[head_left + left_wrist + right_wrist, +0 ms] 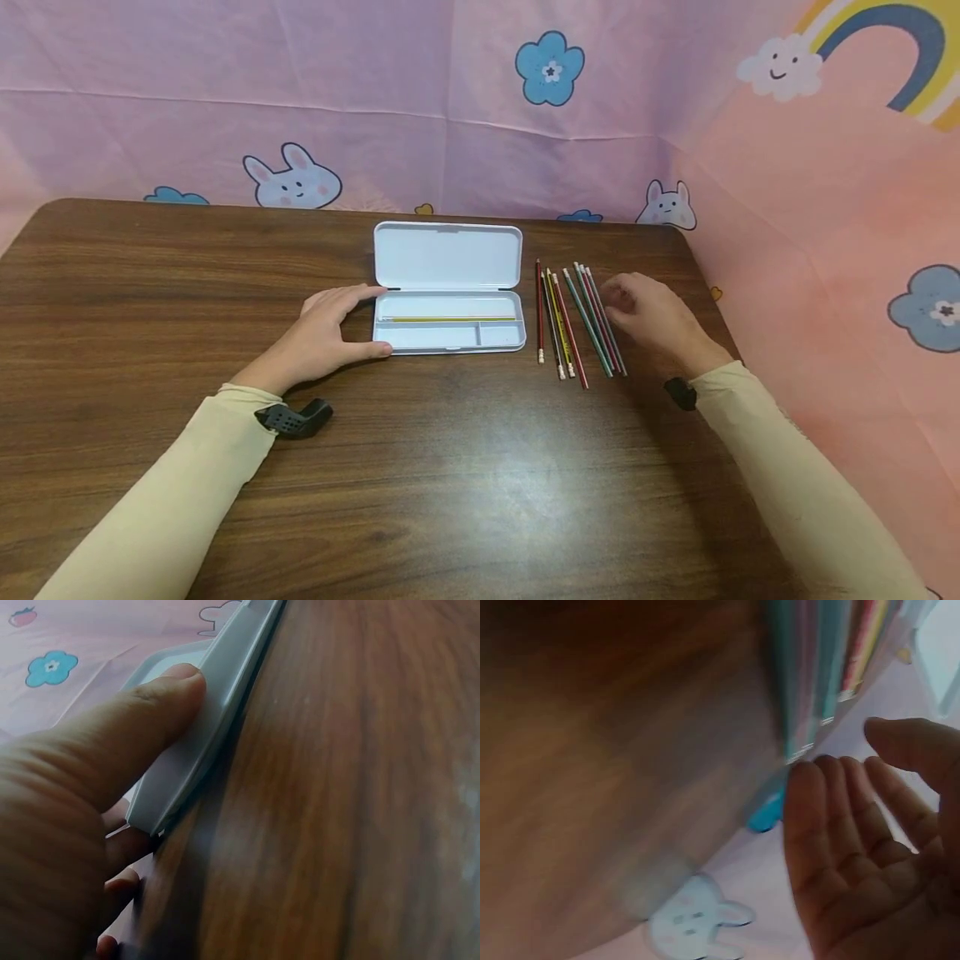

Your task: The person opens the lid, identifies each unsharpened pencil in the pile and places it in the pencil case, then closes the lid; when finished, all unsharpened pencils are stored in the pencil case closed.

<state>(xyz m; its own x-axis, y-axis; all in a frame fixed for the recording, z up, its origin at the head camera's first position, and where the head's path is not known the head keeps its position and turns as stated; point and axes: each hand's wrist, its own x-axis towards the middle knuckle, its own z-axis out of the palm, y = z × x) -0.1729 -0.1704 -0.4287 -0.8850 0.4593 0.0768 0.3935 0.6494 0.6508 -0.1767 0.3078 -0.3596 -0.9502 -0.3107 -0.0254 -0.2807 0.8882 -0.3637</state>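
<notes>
An open white pencil case [423, 337] lies on the table with its lid [448, 257] tipped back. One yellow-striped pencil [450, 319] lies lengthwise inside. My left hand [322, 333] holds the case's left end, thumb at the near corner and index finger at the hinge side; in the left wrist view the thumb [169, 705] presses the wall. Several pencils, some dark red [539, 312], some green [588, 321], lie in two loose groups right of the case. Just right of them hovers my right hand [652, 312], fingers loosely bent with nothing between them; the right wrist view is blurred.
The brown wooden table [465, 483] has its far edge against a pink and lilac cloth [375, 67] printed with rabbits and flowers. Another stretch of cloth runs along the right side. A divider splits the case's front compartment.
</notes>
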